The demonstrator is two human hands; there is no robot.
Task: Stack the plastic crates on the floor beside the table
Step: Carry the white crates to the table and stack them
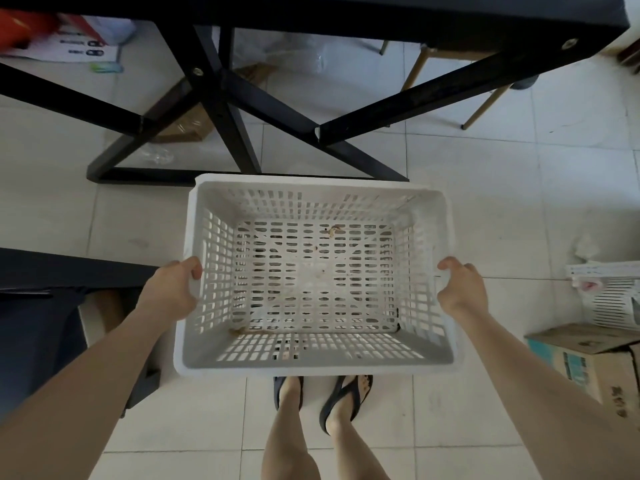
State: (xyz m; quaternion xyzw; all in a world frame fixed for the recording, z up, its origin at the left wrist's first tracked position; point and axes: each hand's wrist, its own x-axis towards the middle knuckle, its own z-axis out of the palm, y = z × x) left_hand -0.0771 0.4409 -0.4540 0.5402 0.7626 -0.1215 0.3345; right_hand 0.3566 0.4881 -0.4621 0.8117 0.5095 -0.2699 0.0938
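A white perforated plastic crate point(313, 366) hangs upright and empty in front of me, above the tiled floor and my sandalled feet. My left hand point(173, 289) grips its left rim and my right hand point(462, 287) grips its right rim. Another white slatted crate point(614, 306) sits on the floor at the right edge, partly cut off, with papers on top. The black table point(311, 12) stands just beyond the held crate.
The table's black crossed legs and floor bar point(242, 174) lie right behind the crate. A cardboard box point(588, 362) stands at the right, a dark bench or seat point(45, 306) at the left. Boxes, plastic wrap and chair legs are under the table.
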